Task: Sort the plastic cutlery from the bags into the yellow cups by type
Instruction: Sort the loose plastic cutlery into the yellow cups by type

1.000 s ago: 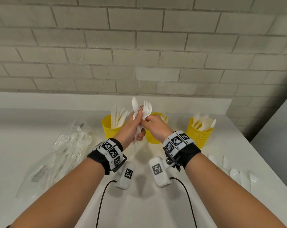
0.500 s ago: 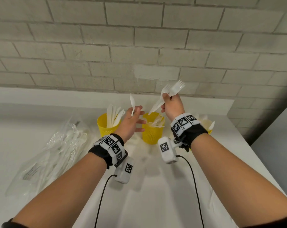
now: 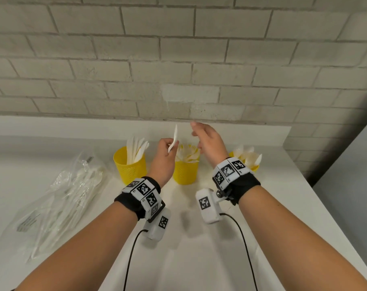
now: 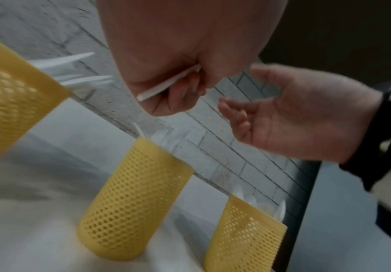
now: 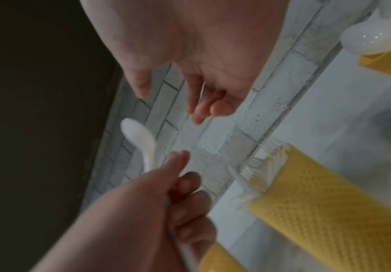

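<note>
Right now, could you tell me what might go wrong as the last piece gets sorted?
1. The left hand pinches the white plastic spoon only low on its handle; it could slip.
2. It hangs over the middle yellow mesh cup of forks, while spoons fill the right yellow mesh cup: missorting is likely.
3. The open right hand could knock the forks.

Grey brick wall [image 3: 178, 59] behind white table [image 3: 199, 259].

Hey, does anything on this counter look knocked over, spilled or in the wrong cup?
Nothing stands out. The three yellow perforated cups stand upright on the white counter, each holding white plastic cutlery. The clear plastic bag lies flat. The left hand holds one white spoon; the right hand is empty.
</note>
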`<state>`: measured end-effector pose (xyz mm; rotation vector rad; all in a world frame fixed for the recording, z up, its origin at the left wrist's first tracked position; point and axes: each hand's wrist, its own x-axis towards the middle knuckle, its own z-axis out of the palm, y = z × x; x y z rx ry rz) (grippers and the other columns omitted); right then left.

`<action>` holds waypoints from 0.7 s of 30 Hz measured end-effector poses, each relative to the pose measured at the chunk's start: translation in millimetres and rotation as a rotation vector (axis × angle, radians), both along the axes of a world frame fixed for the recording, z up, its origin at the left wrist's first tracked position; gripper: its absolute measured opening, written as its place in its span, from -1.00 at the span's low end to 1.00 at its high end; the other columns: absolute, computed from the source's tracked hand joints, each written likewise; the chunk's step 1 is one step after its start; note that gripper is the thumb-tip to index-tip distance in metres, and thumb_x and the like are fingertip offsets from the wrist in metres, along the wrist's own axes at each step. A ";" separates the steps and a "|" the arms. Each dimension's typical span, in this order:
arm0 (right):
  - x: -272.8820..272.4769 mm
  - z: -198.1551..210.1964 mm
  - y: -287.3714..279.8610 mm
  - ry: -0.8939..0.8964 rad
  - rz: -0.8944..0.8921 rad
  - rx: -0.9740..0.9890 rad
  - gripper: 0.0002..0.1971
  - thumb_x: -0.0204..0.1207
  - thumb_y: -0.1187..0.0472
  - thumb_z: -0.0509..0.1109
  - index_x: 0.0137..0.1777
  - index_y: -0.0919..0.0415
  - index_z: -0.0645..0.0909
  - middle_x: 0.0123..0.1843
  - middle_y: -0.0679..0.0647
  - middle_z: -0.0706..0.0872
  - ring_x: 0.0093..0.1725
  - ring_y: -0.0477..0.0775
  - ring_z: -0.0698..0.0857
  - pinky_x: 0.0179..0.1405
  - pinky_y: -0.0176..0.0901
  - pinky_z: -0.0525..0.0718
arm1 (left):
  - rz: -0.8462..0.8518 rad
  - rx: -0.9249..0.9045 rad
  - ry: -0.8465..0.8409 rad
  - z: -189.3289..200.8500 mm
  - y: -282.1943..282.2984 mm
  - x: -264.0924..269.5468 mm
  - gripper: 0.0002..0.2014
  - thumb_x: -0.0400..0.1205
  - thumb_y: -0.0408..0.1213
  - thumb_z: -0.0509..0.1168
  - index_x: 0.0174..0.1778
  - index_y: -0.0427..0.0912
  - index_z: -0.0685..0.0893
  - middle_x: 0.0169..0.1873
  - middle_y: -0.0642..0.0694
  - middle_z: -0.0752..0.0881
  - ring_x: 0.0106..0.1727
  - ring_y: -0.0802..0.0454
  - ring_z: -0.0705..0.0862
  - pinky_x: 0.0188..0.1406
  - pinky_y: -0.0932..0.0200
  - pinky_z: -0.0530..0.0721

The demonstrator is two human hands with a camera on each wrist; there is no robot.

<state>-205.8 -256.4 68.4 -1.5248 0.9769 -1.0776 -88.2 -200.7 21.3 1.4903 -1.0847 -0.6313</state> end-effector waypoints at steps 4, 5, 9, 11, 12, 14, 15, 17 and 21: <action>-13.9 -6.0 15.9 0.051 0.150 -0.077 -0.68 0.65 0.12 0.25 0.38 0.11 0.54 -0.10 -0.12 0.62 -0.29 -0.29 0.52 -0.16 -0.42 0.46 | -0.028 -0.026 -0.127 3.0 -3.0 -36.7 -0.88 0.73 -0.37 0.09 0.10 -0.07 0.36 -0.19 0.11 0.57 -0.20 0.18 0.56 -0.15 0.12 0.53; -18.8 -8.8 13.8 0.068 0.133 -0.096 -0.68 0.68 0.19 0.19 0.41 0.12 0.51 -0.11 -0.12 0.62 -0.28 -0.31 0.52 -0.12 -0.41 0.46 | -0.060 -0.022 -0.141 3.8 -4.1 -47.0 -0.89 0.72 -0.37 0.09 0.09 -0.07 0.35 -0.20 0.10 0.58 -0.23 0.15 0.56 -0.22 0.15 0.51; -54.6 -1.6 3.3 0.058 0.019 -0.116 -0.72 0.72 0.27 0.05 0.31 0.14 0.51 -0.29 -0.05 0.57 -0.44 -0.27 0.52 -0.32 -0.42 0.47 | -0.197 0.029 -0.177 3.9 -10.1 -80.8 -0.89 0.70 -0.19 0.20 0.10 -0.05 0.44 -0.17 0.10 0.60 -0.26 0.18 0.55 -0.29 0.22 0.44; -78.4 5.6 -5.3 0.051 -0.085 -0.164 -0.77 0.71 0.28 0.03 0.19 0.09 0.50 -0.30 -0.02 0.55 -0.42 -0.11 0.49 -0.34 -0.29 0.47 | -0.251 0.088 -0.235 -3.7 -10.5 -90.1 -0.85 0.66 -0.09 0.28 0.06 -0.04 0.52 -0.25 0.15 0.58 -0.31 0.23 0.53 -0.28 0.22 0.44; -90.4 8.6 -10.6 0.047 -0.149 -0.193 -0.78 0.71 0.27 0.03 0.14 0.05 0.48 -0.30 -0.02 0.54 -0.40 -0.08 0.48 -0.29 -0.22 0.47 | -0.265 0.122 -0.258 -8.9 -9.9 -93.0 -0.83 0.63 -0.04 0.30 0.03 -0.03 0.55 -0.27 0.15 0.57 -0.32 0.21 0.53 -0.26 0.19 0.47; -110.3 9.4 -23.7 0.041 -0.271 -0.239 -0.79 0.70 0.25 0.02 0.06 -0.02 0.46 -0.26 0.00 0.56 -0.34 -0.03 0.50 -0.20 -0.08 0.52 | -0.271 0.191 -0.290 -20.3 -8.2 -96.1 -0.82 0.60 0.02 0.32 -0.02 0.02 0.59 -0.23 0.12 0.60 -0.24 0.15 0.58 -0.14 0.10 0.55; -117.4 6.3 -30.9 0.058 -0.318 -0.258 -0.79 0.69 0.25 0.01 0.04 -0.04 0.44 -0.21 0.04 0.58 -0.29 0.02 0.53 -0.14 -0.02 0.56 | -0.271 0.215 -0.304 -25.2 -7.1 -97.6 -0.83 0.60 0.03 0.31 -0.06 0.03 0.61 -0.18 0.10 0.63 -0.18 0.13 0.61 -0.07 0.09 0.57; -124.2 -4.7 -43.1 0.138 -0.343 -0.238 -0.79 0.65 0.28 0.02 0.08 0.00 0.45 -0.04 0.13 0.60 -0.15 0.13 0.57 0.02 0.10 0.63 | -0.292 0.260 -0.334 -33.0 -4.1 -101.9 -0.82 0.62 0.03 0.30 -0.10 -0.01 0.63 -0.15 0.08 0.66 -0.12 0.10 0.62 -0.09 0.14 0.57; -128.7 -27.2 -48.1 0.254 -0.234 -0.005 -0.62 0.62 0.23 0.21 0.43 0.18 0.41 0.35 0.24 0.49 -0.02 0.17 0.58 0.24 0.20 0.61 | -0.393 0.415 -0.408 -43.5 5.0 -120.0 -0.81 0.63 0.05 0.27 -0.18 0.03 0.58 -0.20 0.04 0.64 -0.21 0.07 0.59 -0.18 0.17 0.53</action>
